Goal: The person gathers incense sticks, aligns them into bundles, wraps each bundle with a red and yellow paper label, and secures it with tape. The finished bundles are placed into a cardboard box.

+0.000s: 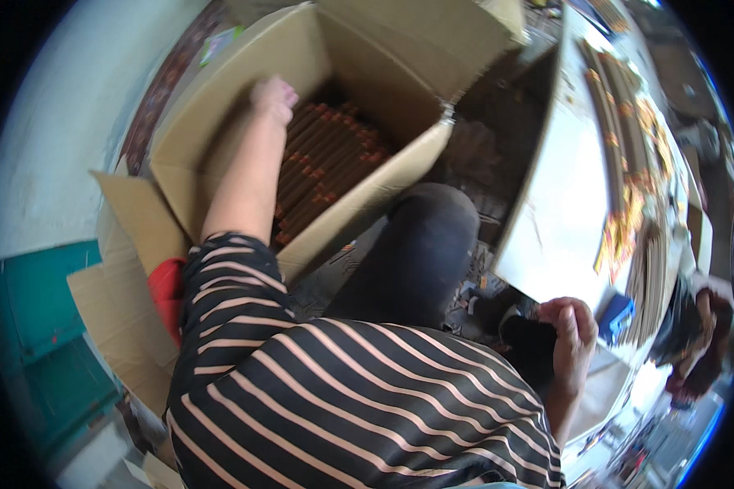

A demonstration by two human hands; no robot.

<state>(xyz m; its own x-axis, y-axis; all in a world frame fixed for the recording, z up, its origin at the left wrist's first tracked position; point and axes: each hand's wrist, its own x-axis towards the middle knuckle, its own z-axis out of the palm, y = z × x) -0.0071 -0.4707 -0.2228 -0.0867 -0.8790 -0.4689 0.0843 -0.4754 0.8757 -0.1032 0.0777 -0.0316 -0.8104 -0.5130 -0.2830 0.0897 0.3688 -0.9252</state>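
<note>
The head view takes in, largest of all, a striped shirt, dark with pale bands, worn by the person whose two arms reach out from it. Ahead and to the left stands an open cardboard box, its flaps spread. A white table runs along the right side, and a dark-clad knee comes up between table and box. Inside the box lie many slim brown bundles with orange-red bands, packed in rows. More brown lengths rest on the table, near a stack of brown strips. A red item shows just beside the left sleeve. The hands are well apart. The left hand is inside the box, fingers curled, beside the bundles; whether it grips anything cannot be told. The right hand is near the table's near corner, fingers bent; its grip cannot be told either. Smallest, a blue object sits just beside it.
</note>
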